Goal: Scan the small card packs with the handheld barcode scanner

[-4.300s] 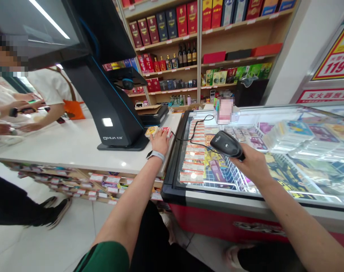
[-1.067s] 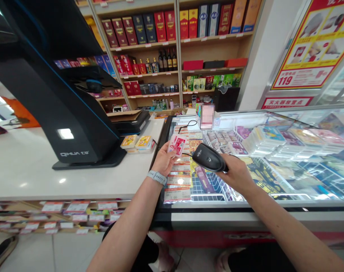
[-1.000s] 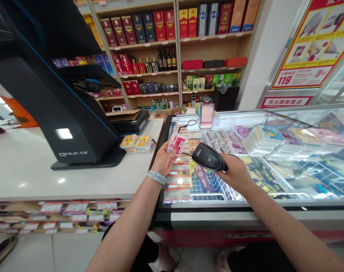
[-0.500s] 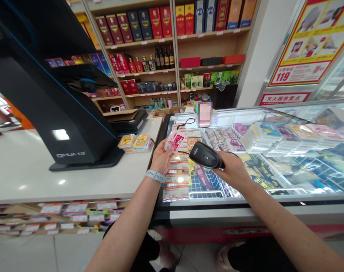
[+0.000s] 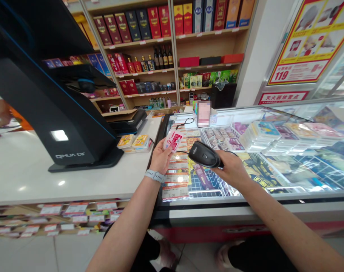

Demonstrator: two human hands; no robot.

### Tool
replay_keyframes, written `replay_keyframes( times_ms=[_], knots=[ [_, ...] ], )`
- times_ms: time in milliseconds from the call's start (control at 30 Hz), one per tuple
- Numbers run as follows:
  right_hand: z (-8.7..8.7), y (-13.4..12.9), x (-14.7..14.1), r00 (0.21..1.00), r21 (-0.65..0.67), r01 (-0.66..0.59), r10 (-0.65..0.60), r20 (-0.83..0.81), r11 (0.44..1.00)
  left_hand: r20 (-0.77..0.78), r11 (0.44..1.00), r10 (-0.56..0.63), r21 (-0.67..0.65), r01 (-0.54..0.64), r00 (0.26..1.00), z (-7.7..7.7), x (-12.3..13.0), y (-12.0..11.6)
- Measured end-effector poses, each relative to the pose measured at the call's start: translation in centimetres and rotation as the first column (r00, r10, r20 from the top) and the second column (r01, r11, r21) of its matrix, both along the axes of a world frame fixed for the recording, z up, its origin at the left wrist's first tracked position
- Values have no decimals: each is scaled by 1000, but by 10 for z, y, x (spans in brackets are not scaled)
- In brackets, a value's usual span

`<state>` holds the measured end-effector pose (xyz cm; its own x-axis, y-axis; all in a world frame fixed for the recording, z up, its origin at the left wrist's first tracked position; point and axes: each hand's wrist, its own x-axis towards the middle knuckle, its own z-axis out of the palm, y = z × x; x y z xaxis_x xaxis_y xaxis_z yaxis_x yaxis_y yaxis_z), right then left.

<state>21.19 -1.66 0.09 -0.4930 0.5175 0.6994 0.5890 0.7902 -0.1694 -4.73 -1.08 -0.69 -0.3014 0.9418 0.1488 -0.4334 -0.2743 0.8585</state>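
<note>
My left hand (image 5: 159,158), with a pale watch strap at the wrist, pinches a small flat pack (image 5: 174,140) with pink and white printing. My right hand (image 5: 231,168) is wrapped round the handle of a black barcode scanner (image 5: 204,154). The scanner's head points left towards the pack, with a small gap between them. Both are held above the glass top of a display freezer (image 5: 183,206). Two stacks of yellow-topped small plastic packs (image 5: 133,141) sit on the white counter (image 5: 84,185) to the left.
A black checkout machine (image 5: 84,124) rises from the counter at left. Stacked packs (image 5: 264,132) stand on the freezer glass at right. Price labels (image 5: 175,190) line its left side. Shelves of boxes and bottles (image 5: 163,56) fill the back. Part of another person's arm (image 5: 0,111) shows far left.
Both hands keep nearly the same pose, and the view has shifted slightly. At the far left, another person's arm has come further into view.
</note>
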Motion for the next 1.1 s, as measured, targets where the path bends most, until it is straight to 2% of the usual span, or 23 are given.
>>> replay_keyframes(
  times_ms=[1100],
  knots=[
    [0,0,0,1000,-7,14,-14,26,1000,9,1000,18,-3,-18,1000,-2,-1,2]
  ],
)
